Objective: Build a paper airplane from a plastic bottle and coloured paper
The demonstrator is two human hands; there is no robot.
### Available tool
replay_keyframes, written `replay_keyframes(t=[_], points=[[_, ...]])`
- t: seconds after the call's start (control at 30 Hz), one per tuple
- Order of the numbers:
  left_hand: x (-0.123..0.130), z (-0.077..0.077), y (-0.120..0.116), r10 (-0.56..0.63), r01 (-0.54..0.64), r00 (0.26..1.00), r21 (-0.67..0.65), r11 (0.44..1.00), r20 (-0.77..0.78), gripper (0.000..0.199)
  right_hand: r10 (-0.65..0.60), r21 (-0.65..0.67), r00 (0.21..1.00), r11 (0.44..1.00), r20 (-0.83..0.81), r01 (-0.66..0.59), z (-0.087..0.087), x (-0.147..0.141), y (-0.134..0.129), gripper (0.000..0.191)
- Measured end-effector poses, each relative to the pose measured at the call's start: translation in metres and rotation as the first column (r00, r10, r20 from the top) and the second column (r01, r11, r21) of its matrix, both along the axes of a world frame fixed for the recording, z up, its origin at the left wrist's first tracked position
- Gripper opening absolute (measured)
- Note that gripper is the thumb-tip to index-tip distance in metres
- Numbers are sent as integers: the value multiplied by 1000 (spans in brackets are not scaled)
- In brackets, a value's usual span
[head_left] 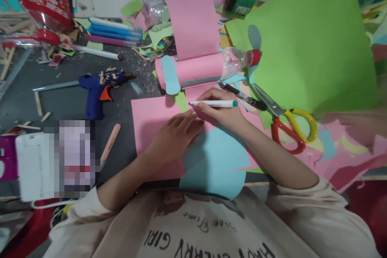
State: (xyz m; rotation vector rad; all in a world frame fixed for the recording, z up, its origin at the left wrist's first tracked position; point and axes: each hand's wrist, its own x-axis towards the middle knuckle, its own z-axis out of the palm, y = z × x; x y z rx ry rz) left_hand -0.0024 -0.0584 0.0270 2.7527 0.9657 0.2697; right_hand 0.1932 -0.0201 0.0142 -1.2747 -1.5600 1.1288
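Note:
In my right hand (219, 109) is a white marker (216, 103) with a teal end, its tip pointing left. My left hand (178, 133) lies flat with fingers stretched on the paper, close to the marker's tip. Beneath my hands are pink paper (157, 129) and a light blue sheet (217, 161) with rounded corners. Just beyond them lies a plastic bottle (237, 59) with a red cap, wrapped in pink paper, with a blue strip (170, 74) across it and a long rounded pink panel (193, 12) behind. Its lower side is partly covered by paper.
Scissors (281, 113) with red and yellow handles and a black pen (244, 96) lie right of my right hand. A blue glue gun (96, 88) rests at left, near several markers (113, 32). A large green sheet (311, 48) spans the right. Paper scraps (329, 149) lie near.

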Motion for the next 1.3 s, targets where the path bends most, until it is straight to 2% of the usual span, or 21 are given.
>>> replay_keyframes(t=[0.13, 0.37, 0.67, 0.77, 0.93, 1.13, 1.3], points=[[1, 2, 2, -10, 10, 1000, 40, 999, -5, 28, 38, 3, 999, 999, -14, -38, -1, 0, -1, 13], [1, 2, 2, 0, 0, 1000, -5, 1000, 25, 26, 47, -35, 997, 998, -64, -49, 0, 0, 0, 14], [2, 2, 3, 9, -9, 1000, 22, 1000, 17, 25, 74, -31, 997, 997, -25, -75, 6, 0, 1, 12], [1, 2, 3, 2, -3, 1000, 57, 998, 27, 25, 48, -7, 999, 999, -1, -48, 6, 2, 1, 12], [1, 2, 3, 0, -1, 1000, 41, 999, 22, 24, -9, 41, 999, 999, 39, 7, 4, 7, -1, 13], [1, 0, 3, -3, -1, 997, 67, 998, 71, 22, -51, 30, 995, 998, 85, 49, 6, 20, -2, 12], [1, 0, 3, 3, -7, 998, 55, 998, 61, 22, -137, 39, 982, 990, 129, 133, 8, 29, -5, 14]])
